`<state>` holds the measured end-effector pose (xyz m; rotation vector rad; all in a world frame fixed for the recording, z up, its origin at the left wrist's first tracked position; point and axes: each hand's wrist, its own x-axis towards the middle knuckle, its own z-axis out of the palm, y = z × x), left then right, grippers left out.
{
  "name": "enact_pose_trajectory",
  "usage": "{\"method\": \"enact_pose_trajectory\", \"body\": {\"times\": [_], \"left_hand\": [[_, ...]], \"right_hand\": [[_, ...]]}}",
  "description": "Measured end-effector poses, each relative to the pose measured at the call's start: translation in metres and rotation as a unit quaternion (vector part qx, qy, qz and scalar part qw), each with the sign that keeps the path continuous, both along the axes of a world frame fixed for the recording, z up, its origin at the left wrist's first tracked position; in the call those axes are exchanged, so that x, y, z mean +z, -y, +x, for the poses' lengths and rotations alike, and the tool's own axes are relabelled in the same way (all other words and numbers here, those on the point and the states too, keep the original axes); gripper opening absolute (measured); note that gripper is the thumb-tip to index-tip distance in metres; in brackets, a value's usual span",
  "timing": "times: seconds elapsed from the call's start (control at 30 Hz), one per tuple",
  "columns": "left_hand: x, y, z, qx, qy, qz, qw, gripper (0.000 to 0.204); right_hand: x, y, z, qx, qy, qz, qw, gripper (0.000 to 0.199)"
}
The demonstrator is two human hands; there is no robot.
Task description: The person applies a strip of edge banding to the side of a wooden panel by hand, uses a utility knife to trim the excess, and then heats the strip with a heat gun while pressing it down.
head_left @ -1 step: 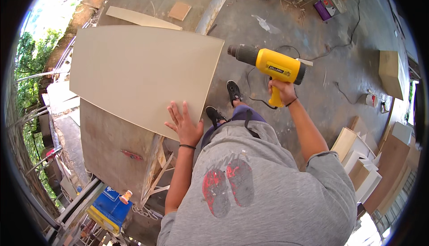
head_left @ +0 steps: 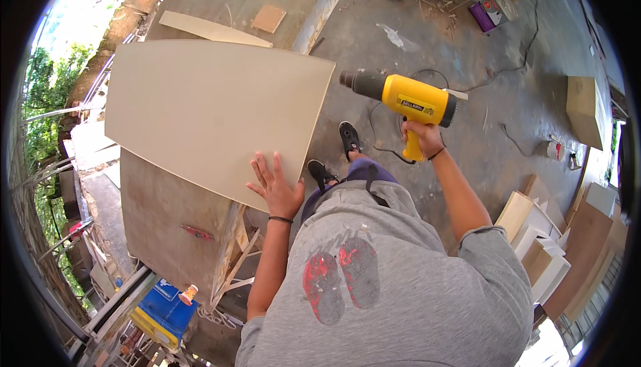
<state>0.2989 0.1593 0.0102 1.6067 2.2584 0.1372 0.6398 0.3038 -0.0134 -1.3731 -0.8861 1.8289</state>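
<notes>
Worktop [head_left: 167, 197]: under the pale panel [head_left: 214, 113], which overhangs rightward.
Heat gun [head_left: 415, 100]: nozzle just beside panel edge, seemingly to warm it; I can't tell if it's running. Next move calls for steady spacing.
Left hand [head_left: 280, 193]: flat on panel, holding nothing.
Right hand [head_left: 424, 137]: clasps gun handle.

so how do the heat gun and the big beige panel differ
The heat gun is yellow and black; the panel is beige. The heat gun is gripped in the right hand; the panel lies on the table under the spread left hand. The panel is much larger than the heat gun. Each has a hand on it.
</notes>
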Motion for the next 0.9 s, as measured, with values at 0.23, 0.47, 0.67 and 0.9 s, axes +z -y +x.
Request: {"method": "enact_pose_trajectory", "body": {"times": [0.23,0.47,0.67,0.9], "left_hand": [[-0.001,-0.018,0.007,0.023,-0.006,0.006,1.0,0.091],[-0.006,-0.032,0.014,0.039,-0.02,0.017,0.999,0.094],[-0.006,-0.039,0.019,0.044,-0.022,0.025,0.998,0.094],[-0.008,-0.041,0.02,0.042,-0.033,0.02,0.998,0.091]], "right_hand": [[0.003,-0.023,0.009,0.06,-0.017,0.007,0.998,0.017],[0.014,-0.037,0.011,0.088,0.028,0.02,0.995,0.015],[0.007,-0.045,0.011,0.09,0.008,0.025,0.996,0.013],[-0.003,-0.053,0.014,0.078,-0.007,0.028,0.997,0.012]]}}
